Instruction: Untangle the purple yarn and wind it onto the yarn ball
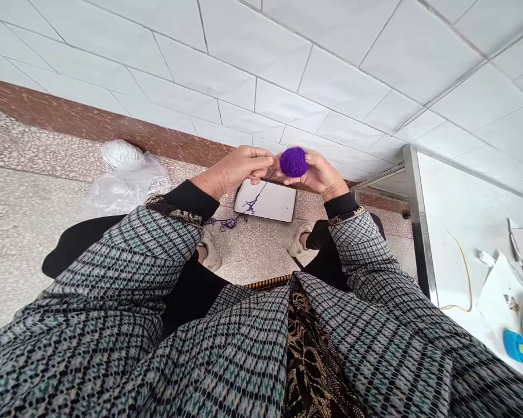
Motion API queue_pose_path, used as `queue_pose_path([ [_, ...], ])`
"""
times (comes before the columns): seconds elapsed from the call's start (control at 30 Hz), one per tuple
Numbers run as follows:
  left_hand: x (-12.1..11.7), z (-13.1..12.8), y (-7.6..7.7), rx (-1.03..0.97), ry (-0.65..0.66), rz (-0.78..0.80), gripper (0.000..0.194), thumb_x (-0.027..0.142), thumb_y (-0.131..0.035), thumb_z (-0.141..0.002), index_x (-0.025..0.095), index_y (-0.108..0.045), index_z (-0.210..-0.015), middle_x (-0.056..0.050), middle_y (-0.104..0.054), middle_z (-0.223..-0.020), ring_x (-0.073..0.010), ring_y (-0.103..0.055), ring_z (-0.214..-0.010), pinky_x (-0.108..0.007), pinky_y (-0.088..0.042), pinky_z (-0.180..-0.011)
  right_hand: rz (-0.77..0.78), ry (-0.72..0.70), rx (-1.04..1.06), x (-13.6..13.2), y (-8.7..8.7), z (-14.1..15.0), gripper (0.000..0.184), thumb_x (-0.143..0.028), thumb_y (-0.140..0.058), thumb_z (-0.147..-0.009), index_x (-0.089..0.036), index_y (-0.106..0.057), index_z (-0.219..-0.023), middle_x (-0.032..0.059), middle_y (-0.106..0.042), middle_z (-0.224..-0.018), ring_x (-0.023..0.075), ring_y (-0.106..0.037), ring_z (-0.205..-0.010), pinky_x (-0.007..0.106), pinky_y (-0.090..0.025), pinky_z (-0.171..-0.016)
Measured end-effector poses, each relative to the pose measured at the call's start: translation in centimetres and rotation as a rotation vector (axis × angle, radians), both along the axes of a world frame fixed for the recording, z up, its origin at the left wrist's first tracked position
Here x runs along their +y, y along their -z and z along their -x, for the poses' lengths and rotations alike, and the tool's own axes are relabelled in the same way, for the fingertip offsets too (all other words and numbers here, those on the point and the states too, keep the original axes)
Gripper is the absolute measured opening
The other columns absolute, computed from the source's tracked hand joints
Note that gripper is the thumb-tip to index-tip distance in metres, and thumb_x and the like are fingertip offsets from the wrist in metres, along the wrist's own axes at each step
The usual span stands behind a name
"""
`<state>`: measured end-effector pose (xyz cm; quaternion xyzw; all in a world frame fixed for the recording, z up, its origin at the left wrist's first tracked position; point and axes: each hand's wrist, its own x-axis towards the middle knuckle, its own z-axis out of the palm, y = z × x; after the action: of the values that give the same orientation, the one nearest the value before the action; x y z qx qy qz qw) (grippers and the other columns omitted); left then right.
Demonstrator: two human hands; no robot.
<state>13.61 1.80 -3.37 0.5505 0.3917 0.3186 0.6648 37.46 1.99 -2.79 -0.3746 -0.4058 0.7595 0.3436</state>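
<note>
A round ball of purple yarn sits in my right hand, its fingers curled around the side and underneath. Just left of the ball, my left hand is closed in a pinch at the yarn strand. That strand hangs from between the hands to a white, dark-edged box lid or tray on the floor, where some of it lies tangled. More loose purple yarn is heaped on the floor by the tray's left corner. The exact spot where the left fingertips meet the strand is too small to see.
A clear plastic bag with a white yarn ball lies on the floor at left. White tiled wall rises ahead. At right stands a white table bearing a yellow cord and a blue object.
</note>
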Motion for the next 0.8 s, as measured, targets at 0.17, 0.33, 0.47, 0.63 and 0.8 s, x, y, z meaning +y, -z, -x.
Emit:
queue_pose_path([
  [0.17, 0.5, -0.7, 1.3, 0.001, -0.343, -0.156, 0.008, 0.019, -0.072, -0.084, 0.020, -0.069, -0.091, -0.004, -0.070, -0.092, -0.0168, -0.063, -0.085, -0.032, -0.055, -0.087, 0.070, 0.081, -0.001, -0.6, -0.6, 1.1, 0.057, -0.062, -0.088, -0.084, -0.019, -0.067, -0.117, 0.0047, -0.075, -0.093, 0.0174, -0.076, -0.081, 0.019, -0.057, -0.057],
  [0.33, 0.1, -2.0, 1.4, -0.130, -0.097, 0.094, 0.031, 0.049, -0.066, -0.098, 0.021, -0.063, -0.086, -0.007, -0.066, -0.080, -0.0212, -0.064, -0.074, -0.035, -0.056, -0.071, 0.131, 0.085, -0.011, -0.5, -0.7, 2.1, 0.053, -0.061, -0.080, -0.091, -0.018, -0.069, -0.119, 0.0003, -0.071, -0.079, 0.0137, -0.068, -0.064, 0.019, -0.050, -0.049],
  [0.47, 0.5, -0.8, 0.5, 0.037, -0.067, 0.042, 0.030, 0.043, -0.079, -0.092, 0.020, -0.068, -0.077, 0.005, -0.035, -0.055, -0.0101, -0.026, -0.048, -0.027, -0.020, -0.050, 0.157, 0.180, -0.065, -0.3, -0.8, 1.7, 0.044, -0.061, -0.075, -0.100, -0.019, -0.070, -0.113, 0.0013, -0.073, -0.079, 0.0128, -0.063, -0.060, 0.020, -0.048, -0.047],
  [0.63, 1.3, 1.9, -0.8, -0.009, -0.065, -0.075, 0.024, 0.040, -0.082, -0.087, 0.019, -0.076, -0.076, 0.006, -0.030, -0.053, -0.0090, -0.023, -0.047, -0.027, -0.017, -0.049, 0.239, 0.363, -0.143, 0.1, -1.0, 0.9, 0.048, -0.069, -0.071, -0.107, -0.023, -0.062, -0.098, -0.0018, -0.067, -0.071, 0.0107, -0.049, -0.050, 0.020, -0.044, -0.043],
  [0.8, 1.4, 2.6, -0.4, 0.021, 0.054, -0.072, 0.024, 0.042, -0.084, -0.086, 0.020, -0.084, -0.079, 0.004, -0.039, -0.052, -0.0103, -0.033, -0.046, -0.027, -0.030, -0.049, 0.264, 0.494, -0.085, 0.1, -1.1, 1.3, 0.044, -0.060, -0.084, -0.102, -0.024, -0.060, -0.099, -0.0020, -0.066, -0.073, 0.0141, -0.062, -0.060, 0.021, -0.054, -0.049],
])
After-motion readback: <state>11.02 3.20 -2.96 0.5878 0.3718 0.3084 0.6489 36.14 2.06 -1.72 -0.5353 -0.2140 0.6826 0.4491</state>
